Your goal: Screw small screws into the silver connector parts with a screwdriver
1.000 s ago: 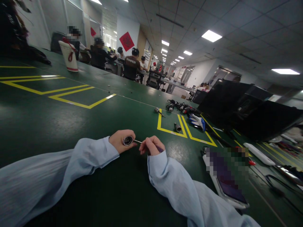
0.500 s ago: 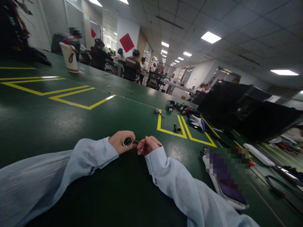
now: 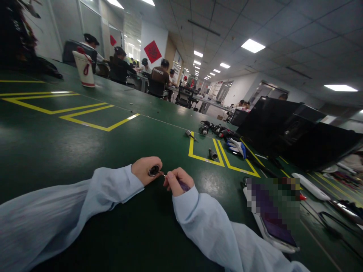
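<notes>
My left hand point(image 3: 146, 170) is closed around a round cylindrical connector point(image 3: 153, 171), its dark open end and shiny metal rim turned toward me. Between the thumb and fingers of my right hand point(image 3: 178, 180) is a small screwdriver; its purple handle point(image 3: 185, 186) shows beneath the palm. The thin shaft point(image 3: 163, 174) points left and reaches the connector's mouth; how deep the tip sits is hidden. Both hands are held just above the green table point(image 3: 113, 158). Beyond my right hand a dark metal connector part point(image 3: 212, 153) lies inside a yellow-taped outline.
Another metal part with a thin end point(image 3: 189, 133) lies farther back, near several dark connectors point(image 3: 204, 129) and a blue-white glove point(image 3: 236, 147). To the right are a phone point(image 3: 278, 230), cables and large black cases point(image 3: 283, 128). A white cup point(image 3: 85, 71) stands far left; people sit beyond.
My right hand has turned and shifted slightly down, so the purple handle now shows. The connector in my left hand has tilted a little.
</notes>
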### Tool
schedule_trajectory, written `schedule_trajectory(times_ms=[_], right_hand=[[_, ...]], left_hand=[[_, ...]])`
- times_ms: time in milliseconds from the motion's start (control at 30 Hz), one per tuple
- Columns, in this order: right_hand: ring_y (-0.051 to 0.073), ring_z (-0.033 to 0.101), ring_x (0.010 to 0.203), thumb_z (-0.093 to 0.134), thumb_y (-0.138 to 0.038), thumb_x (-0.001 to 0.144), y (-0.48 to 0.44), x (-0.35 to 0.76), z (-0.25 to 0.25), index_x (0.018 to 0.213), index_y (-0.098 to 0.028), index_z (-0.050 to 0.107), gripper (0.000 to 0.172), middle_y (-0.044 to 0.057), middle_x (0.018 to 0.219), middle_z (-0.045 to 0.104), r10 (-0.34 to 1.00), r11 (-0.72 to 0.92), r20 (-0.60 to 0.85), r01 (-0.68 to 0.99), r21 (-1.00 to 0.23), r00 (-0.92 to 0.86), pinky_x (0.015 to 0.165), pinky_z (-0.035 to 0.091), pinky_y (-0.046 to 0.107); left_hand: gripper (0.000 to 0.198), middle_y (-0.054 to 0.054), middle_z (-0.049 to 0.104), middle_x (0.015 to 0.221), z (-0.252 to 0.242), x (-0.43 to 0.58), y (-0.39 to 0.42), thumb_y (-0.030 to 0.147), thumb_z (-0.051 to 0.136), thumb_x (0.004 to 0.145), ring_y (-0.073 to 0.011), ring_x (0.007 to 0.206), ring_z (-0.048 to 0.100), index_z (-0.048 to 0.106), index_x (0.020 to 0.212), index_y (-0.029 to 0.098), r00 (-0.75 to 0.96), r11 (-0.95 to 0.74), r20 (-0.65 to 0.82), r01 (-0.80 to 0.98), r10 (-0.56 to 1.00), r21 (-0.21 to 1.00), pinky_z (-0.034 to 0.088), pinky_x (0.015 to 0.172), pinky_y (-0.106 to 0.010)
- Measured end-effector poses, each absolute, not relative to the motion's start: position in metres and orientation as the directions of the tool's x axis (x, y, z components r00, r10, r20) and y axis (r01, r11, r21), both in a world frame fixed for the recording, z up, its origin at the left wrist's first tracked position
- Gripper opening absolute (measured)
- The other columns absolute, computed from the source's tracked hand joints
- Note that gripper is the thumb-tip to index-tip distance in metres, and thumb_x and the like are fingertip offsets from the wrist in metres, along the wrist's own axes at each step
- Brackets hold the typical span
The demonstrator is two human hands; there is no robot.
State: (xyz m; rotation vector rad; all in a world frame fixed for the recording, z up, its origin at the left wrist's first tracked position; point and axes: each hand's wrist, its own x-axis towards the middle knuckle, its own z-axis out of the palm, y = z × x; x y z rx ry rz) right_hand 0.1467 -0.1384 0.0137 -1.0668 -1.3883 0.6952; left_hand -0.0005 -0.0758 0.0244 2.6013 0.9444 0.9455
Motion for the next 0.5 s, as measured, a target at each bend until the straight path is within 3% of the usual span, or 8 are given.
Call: schedule_trajectory(times_ms=[100, 367, 500], right_hand=[[0.007, 0.045, 0.042, 0.049, -0.035, 0.078, -0.1401, 0.1447, 0.0136, 0.055, -0.017, 0.051, 0.029, -0.002, 0.05, 0.054, 0.871, 0.447, 0.484, 0.271, -0.853, 0.085, 0.045, 0.037, 0.021], [0.01, 0.05, 0.052, 0.044, -0.031, 0.08, -0.1453, 0.1438, 0.0138, 0.061, -0.018, 0.055, 0.026, 0.0, 0.056, 0.054, 0.786, 0.586, 0.616, 0.377, -0.717, -0.052, 0.055, 0.041, 0.023], [0.009, 0.049, 0.047, 0.046, -0.033, 0.08, -0.1439, 0.1473, 0.0142, 0.059, -0.017, 0.054, 0.027, 0.0, 0.054, 0.054, 0.794, 0.571, 0.608, 0.367, -0.734, -0.02, 0.051, 0.04, 0.023]], left_hand=[[0.013, 0.001, 0.048, 0.06, 0.0248, -0.0002, -0.0767, 0.025, 0.046, 0.073, -0.0107, 0.055, 0.046, 0.046, 0.063, 0.017, 0.601, -0.784, 0.504, 0.486, 0.621, 0.386, 0.036, 0.053, -0.021], [0.02, 0.002, 0.046, 0.056, 0.0296, 0.0008, -0.0791, 0.032, 0.049, 0.072, -0.0101, 0.053, 0.044, 0.045, 0.059, 0.017, 0.521, -0.717, 0.493, 0.491, 0.697, 0.495, 0.033, 0.05, -0.021], [0.017, 0.002, 0.047, 0.056, 0.0298, 0.0014, -0.0799, 0.03, 0.05, 0.069, -0.0101, 0.053, 0.044, 0.045, 0.06, 0.016, 0.546, -0.702, 0.449, 0.476, 0.708, 0.529, 0.034, 0.05, -0.021]])
